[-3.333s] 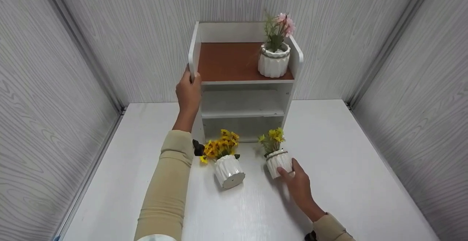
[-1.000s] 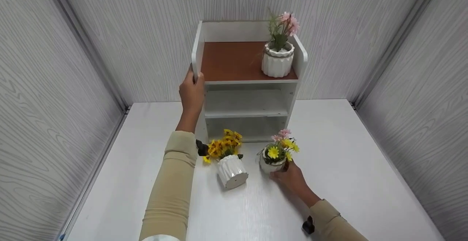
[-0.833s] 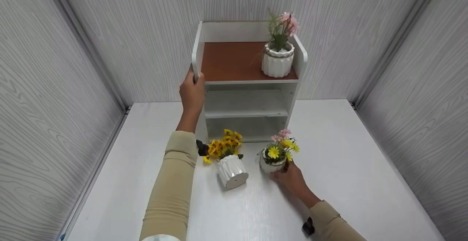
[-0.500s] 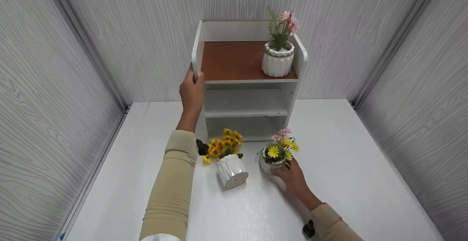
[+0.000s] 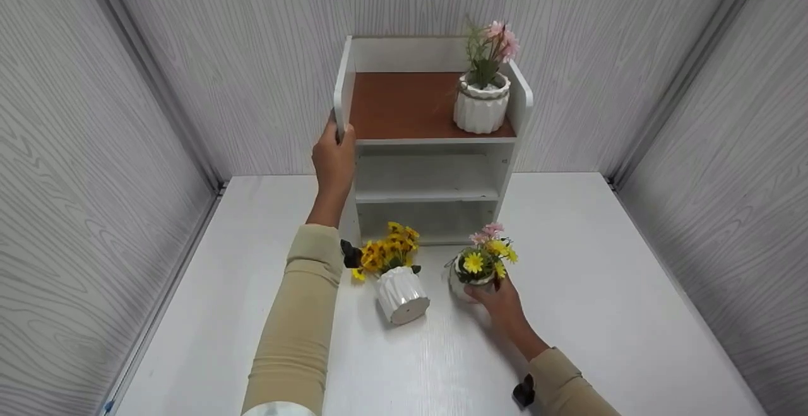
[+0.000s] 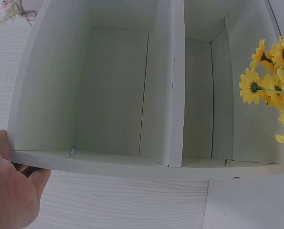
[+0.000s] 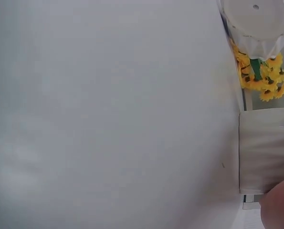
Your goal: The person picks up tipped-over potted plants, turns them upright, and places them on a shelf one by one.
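My left hand (image 5: pixel 334 160) grips the left side panel of a small white shelf unit (image 5: pixel 410 110) with a brown top. In the left wrist view, the fingers (image 6: pixel 15 191) wrap its edge. Lower right, my right hand (image 5: pixel 502 305) holds a white flowerpot (image 5: pixel 459 285) with yellow and pink flowers, upright on the table in front of the shelf. Its thumb lies across the pot's front; the other fingers are mostly hidden behind. To its left, a second white flowerpot (image 5: pixel 402 296) lies on its side, yellow flowers toward the shelf and base facing me.
A third white flowerpot (image 5: pixel 481 110) with pink flowers stands at the right end of the shelf's top. Two open compartments (image 5: pixel 423 176) lie below. The white table (image 5: pixel 568 264) is bounded by grey wood-patterned walls (image 5: pixel 252 56) behind and at both sides.
The right-hand flowerpot has gone from tilted to upright, its flowers now facing up. My right thumb has shifted slightly up the pot. The left hand keeps its hold on the shelf.
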Tool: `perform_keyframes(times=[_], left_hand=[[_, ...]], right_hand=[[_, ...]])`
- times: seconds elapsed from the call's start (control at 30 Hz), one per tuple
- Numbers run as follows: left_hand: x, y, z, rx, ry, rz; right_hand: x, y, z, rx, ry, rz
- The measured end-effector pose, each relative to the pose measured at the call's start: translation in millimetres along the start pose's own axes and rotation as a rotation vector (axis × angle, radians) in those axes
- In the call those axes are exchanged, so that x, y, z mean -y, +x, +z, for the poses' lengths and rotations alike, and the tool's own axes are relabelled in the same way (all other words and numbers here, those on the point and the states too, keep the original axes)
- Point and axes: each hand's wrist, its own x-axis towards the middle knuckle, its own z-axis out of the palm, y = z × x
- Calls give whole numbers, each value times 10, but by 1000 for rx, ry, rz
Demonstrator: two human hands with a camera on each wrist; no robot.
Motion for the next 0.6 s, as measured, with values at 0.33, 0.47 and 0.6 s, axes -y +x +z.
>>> perform_keyframes(times=[0.33,0.47,0.6], left_hand=[[13,-17,-10,11,-24,4],[15,-20,-12,11,-25,3],[14,-24,-18,10,-22,-1]], right_hand=[[-2,40,30,-59,-26,-23],[-14,60,37,-80,-40,-19],[-12,62,48,-102,-55,-21]])
